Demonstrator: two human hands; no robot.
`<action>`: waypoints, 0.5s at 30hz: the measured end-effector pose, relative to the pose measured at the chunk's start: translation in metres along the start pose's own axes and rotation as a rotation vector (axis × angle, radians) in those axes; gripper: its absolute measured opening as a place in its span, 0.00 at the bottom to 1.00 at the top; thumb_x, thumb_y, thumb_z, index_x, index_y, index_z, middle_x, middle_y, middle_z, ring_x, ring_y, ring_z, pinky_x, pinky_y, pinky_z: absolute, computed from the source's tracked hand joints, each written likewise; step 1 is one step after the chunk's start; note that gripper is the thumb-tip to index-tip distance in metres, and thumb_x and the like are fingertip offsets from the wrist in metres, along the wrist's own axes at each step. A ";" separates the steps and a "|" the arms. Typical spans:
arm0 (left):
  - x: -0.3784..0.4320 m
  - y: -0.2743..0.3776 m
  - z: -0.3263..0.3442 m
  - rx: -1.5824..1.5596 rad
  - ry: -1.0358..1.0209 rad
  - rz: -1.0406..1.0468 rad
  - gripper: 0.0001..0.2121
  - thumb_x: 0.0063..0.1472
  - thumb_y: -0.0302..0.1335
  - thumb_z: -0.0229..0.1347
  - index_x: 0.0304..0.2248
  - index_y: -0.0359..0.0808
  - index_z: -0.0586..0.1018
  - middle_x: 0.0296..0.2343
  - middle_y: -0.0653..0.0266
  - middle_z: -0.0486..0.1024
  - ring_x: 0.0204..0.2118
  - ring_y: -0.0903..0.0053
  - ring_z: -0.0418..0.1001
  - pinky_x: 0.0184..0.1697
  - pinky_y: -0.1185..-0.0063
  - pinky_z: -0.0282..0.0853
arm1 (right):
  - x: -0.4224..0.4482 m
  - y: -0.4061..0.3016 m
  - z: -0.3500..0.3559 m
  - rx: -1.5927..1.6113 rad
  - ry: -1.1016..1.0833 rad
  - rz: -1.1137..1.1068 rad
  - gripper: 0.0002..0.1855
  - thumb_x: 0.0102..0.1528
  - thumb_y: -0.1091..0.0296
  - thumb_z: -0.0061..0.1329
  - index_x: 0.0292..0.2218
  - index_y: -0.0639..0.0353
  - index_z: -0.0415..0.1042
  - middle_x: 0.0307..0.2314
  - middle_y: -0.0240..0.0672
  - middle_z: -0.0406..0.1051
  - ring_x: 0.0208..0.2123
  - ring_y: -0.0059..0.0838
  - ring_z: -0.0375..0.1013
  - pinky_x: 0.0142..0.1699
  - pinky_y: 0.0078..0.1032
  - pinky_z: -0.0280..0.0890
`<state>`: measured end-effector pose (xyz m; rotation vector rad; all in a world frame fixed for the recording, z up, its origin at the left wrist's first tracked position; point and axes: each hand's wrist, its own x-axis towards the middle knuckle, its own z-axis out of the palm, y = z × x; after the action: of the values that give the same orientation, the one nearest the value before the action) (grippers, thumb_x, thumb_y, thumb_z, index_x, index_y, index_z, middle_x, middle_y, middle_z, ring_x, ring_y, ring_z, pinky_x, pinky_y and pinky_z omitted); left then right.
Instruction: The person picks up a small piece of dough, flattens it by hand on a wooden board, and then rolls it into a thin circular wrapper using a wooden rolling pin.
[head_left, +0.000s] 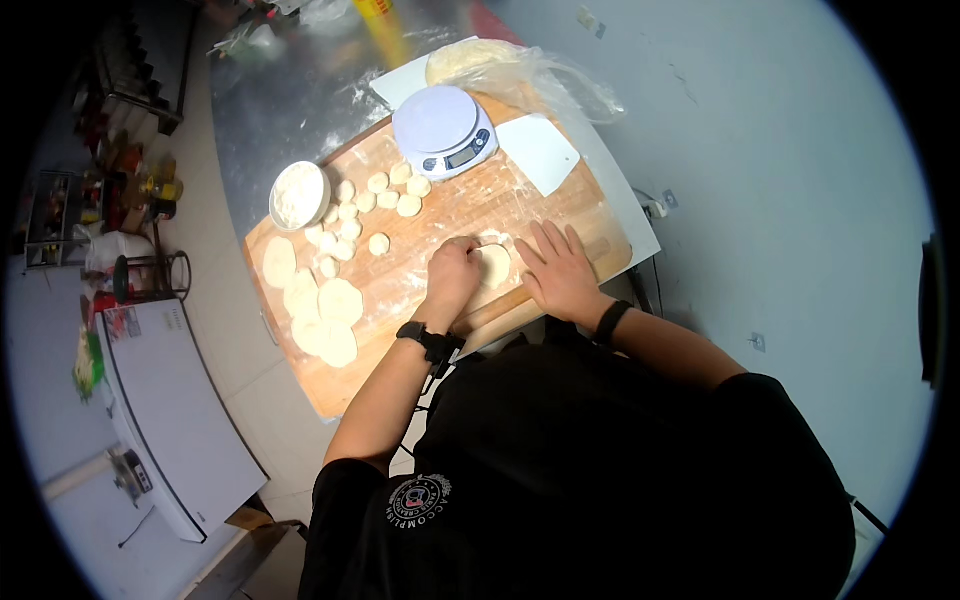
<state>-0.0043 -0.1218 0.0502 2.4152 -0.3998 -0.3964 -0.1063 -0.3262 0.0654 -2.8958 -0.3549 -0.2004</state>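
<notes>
A flattened dough round lies near the front edge of the floured wooden board. My left hand is curled at its left edge, thumb and fingers gripping the rim and hiding that side. To the right of the dough, my right hand is spread with its palm down and holds nothing. Several small dough balls sit farther left, one apart from the group. Several rolled-out dough rounds lie at the board's left end, some overlapping.
Behind the dough balls stand a white bowl of flour and a digital kitchen scale. A white plastic scraper rests right of the scale. Beyond it lies a large dough mass partly under clear plastic. A wall closes off the right.
</notes>
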 end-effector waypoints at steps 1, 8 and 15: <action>-0.002 -0.002 0.000 -0.046 -0.058 -0.012 0.10 0.60 0.30 0.56 0.38 0.35 0.82 0.34 0.50 0.80 0.37 0.55 0.78 0.41 0.66 0.73 | -0.001 0.001 0.000 -0.005 0.003 -0.001 0.28 0.58 0.55 0.46 0.57 0.57 0.67 0.57 0.52 0.61 0.61 0.50 0.56 0.64 0.53 0.48; -0.009 0.018 -0.012 0.098 -0.232 0.060 0.12 0.59 0.31 0.57 0.40 0.36 0.83 0.33 0.49 0.80 0.35 0.55 0.78 0.40 0.66 0.73 | 0.059 0.012 0.018 -0.059 0.095 0.033 0.28 0.58 0.55 0.46 0.56 0.58 0.68 0.58 0.52 0.60 0.62 0.50 0.56 0.64 0.53 0.48; 0.003 0.016 -0.015 0.150 -0.165 0.059 0.11 0.59 0.31 0.56 0.40 0.37 0.83 0.33 0.49 0.81 0.37 0.55 0.78 0.42 0.66 0.73 | 0.050 0.006 0.014 -0.034 0.108 0.058 0.28 0.58 0.55 0.46 0.56 0.57 0.68 0.58 0.52 0.60 0.62 0.50 0.55 0.65 0.53 0.47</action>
<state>0.0009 -0.1271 0.0711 2.5167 -0.5914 -0.5601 -0.0551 -0.3175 0.0584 -2.9093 -0.2510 -0.3548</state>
